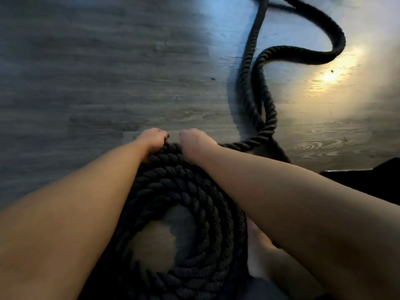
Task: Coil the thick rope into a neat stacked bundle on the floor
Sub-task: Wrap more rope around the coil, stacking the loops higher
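The job looks partly done. One thick black twisted rope (173, 191) lies wound beneath both forearms into a round coil, about four rings side by side with a hollow middle, on the grey wood-plank floor (86, 72). Two hands work its far rim. The left hand (154, 138) curls its fingers over the outer turn, and the right hand (193, 140), just beside it, closes round the same rope. Beyond the right hand a long loose length snakes away, not yet coiled.

grey wood-grain plank floor (108, 83); warm light glare (329, 75) at right; dark object (368, 176) at right edge.
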